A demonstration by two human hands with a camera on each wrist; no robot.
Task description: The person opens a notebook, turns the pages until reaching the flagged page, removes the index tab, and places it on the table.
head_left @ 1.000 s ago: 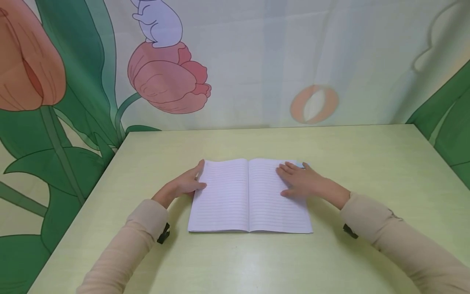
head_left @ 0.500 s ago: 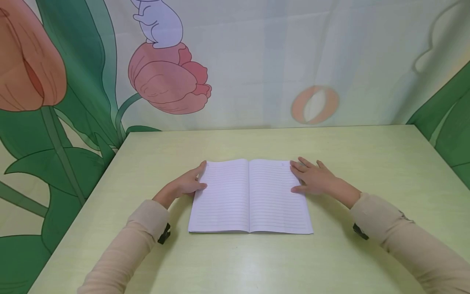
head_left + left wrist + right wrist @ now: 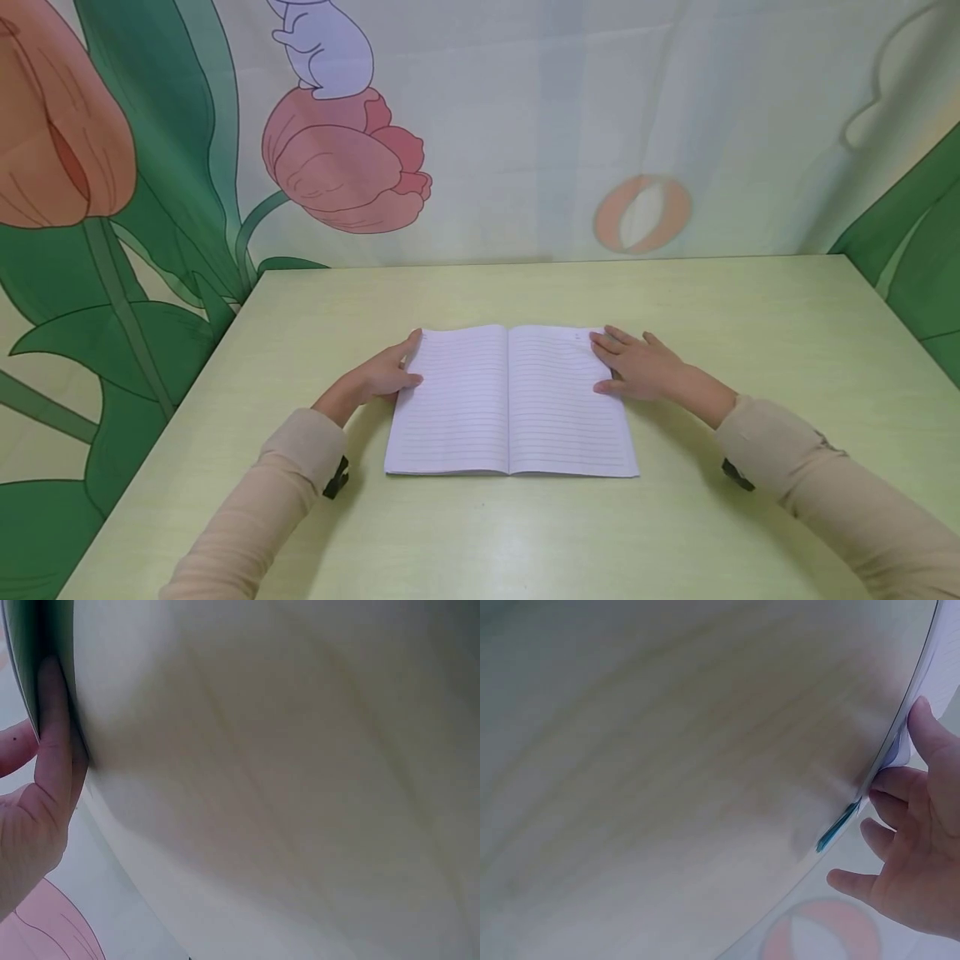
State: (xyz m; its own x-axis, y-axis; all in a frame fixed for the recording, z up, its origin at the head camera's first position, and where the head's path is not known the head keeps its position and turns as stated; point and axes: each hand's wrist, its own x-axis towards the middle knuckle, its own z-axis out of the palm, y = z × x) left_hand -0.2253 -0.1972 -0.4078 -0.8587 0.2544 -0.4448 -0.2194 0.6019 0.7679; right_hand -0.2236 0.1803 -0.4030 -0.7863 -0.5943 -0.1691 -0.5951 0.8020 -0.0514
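Note:
An open lined notebook (image 3: pixel 457 408) lies on the table, its pages bare except for small marks in the top corners. My left hand (image 3: pixel 378 375) holds its left edge, thumb on the page and fingers tucked under. In the left wrist view, fingers (image 3: pixel 54 742) show beneath the notebook's green underside (image 3: pixel 22 645). At the upper right edge, my right hand (image 3: pixel 641 369) rests with fingers spread and fingertips on the page. The right wrist view shows the thumb and fingertips touching the page edge, which bulges slightly; a teal corner (image 3: pixel 838 827) sticks out beyond them.
The pale yellow-green table (image 3: pixel 480 533) extends around the notebook. Behind it hangs a cloth backdrop (image 3: pixel 510 133) printed with tulips and a white animal. A dark strap piece (image 3: pixel 336 479) shows under the left cuff, another (image 3: pixel 738 475) under the right.
My right hand has slid outward from the right page to its edge, then shifted very slightly back inward. The left hand and the notebook have stayed almost still.

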